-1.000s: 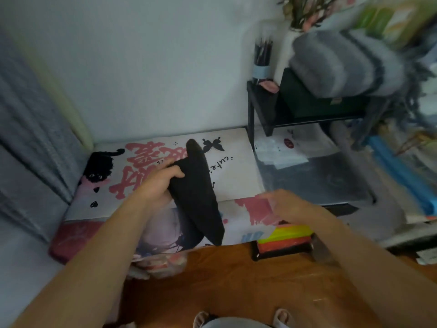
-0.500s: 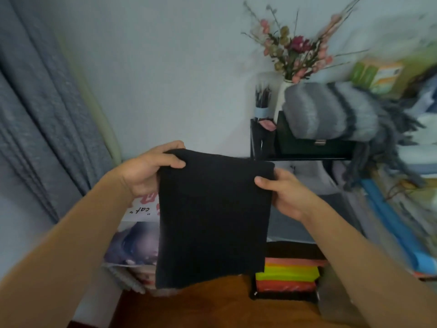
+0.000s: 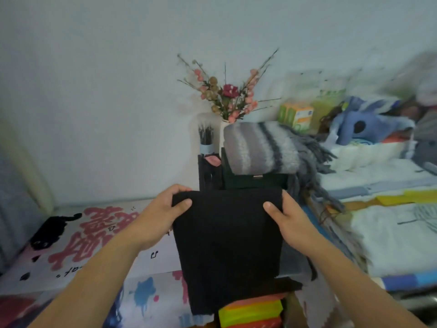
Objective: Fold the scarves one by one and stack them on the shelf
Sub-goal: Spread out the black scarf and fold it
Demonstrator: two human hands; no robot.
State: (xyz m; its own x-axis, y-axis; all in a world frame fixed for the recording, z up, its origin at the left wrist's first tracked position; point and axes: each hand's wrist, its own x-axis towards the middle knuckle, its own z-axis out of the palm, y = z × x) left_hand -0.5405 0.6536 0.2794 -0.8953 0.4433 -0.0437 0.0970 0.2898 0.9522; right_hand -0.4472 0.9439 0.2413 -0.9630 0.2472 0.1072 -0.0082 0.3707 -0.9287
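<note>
- Head view: I am pinching the black knit scarf [image 3: 228, 247] by its top corners, left hand [image 3: 160, 214] and right hand [image 3: 287, 217].
- It is hanging limp and soft, probably light; top corners suit gripping.

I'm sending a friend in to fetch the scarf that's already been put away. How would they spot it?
Find the small black shelf against the white wall, beside the vase of pink dried flowers. On the dark box on that shelf lies a folded, fuzzy grey-and-white striped scarf. Unlike the plain black scarf held up in both hands, it has dark stripes and a grey fringe hanging right.
</note>
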